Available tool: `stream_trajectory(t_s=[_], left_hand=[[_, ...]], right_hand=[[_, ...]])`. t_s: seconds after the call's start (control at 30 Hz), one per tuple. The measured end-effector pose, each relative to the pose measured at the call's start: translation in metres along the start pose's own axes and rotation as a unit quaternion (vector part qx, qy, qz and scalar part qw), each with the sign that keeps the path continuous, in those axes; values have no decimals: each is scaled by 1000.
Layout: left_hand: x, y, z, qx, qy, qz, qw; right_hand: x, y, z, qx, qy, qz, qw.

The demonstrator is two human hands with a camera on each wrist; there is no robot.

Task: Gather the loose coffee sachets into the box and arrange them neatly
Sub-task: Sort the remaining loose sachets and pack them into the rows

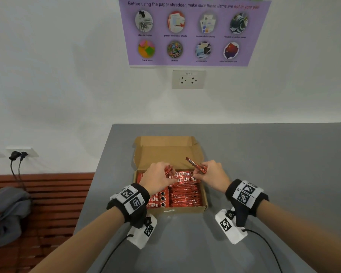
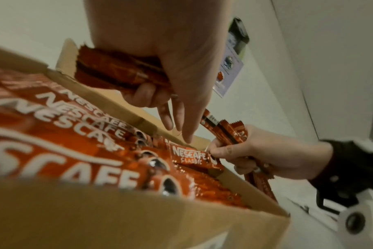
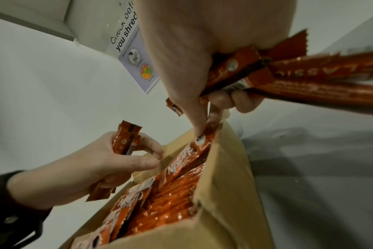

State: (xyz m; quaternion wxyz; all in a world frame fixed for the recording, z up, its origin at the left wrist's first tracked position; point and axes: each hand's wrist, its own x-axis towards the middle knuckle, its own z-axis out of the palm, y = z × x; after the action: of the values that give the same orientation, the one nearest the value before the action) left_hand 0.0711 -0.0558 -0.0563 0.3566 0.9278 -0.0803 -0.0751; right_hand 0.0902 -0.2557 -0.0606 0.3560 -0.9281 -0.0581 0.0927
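Note:
An open cardboard box (image 1: 204, 201) sits on the grey table, packed with rows of red coffee sachets (image 1: 185, 196). My left hand (image 1: 158, 179) hovers over the box's far left part and grips a small bundle of sachets (image 2: 117, 72), its forefinger stretched down toward the top sachet (image 2: 189, 155). My right hand (image 1: 211, 177) holds another bundle of sachets (image 1: 197, 166) in its curled fingers, while its thumb and forefinger pinch the end of that top sachet (image 3: 187, 156) at the box's far right.
The box lid (image 1: 166, 148) stands open at the back. The grey table (image 1: 264, 164) stretches right and toward me. A wooden slatted bench (image 1: 53, 194) with a grey bag (image 1: 6, 211) lies to the left. A wall socket (image 1: 188, 79) and poster (image 1: 191, 32) are ahead.

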Motion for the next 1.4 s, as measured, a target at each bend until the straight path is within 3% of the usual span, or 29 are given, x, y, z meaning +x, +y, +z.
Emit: stream_trajectory(t_s=[0.17,0.6,1.0,1.1,1.2,1.33,1.4], left_hand=[[1,2,2,45,4,9,999],[6,-1,14,131,15,45,990],[7,-1,14,142,5,61,988],[7,-1,9,96,45,65,992],[11,4,-3,-32,95,28,995],[4,23,-6,-159,-85,20,983],[0,27,-6,-238,-113,19,965]], right_hand=[[0,3,-3,53,39,19,998],[8,0,0,-14,-15,-13,1000],[7,1,4,-41,-8,-24,999],[7,0,0,-44,43,-52,997],[0,-17,-8,68,100,-100,988],[-7,-41,5,108,28,-157,981],[-5,-47,7,101,33,-159,982]])
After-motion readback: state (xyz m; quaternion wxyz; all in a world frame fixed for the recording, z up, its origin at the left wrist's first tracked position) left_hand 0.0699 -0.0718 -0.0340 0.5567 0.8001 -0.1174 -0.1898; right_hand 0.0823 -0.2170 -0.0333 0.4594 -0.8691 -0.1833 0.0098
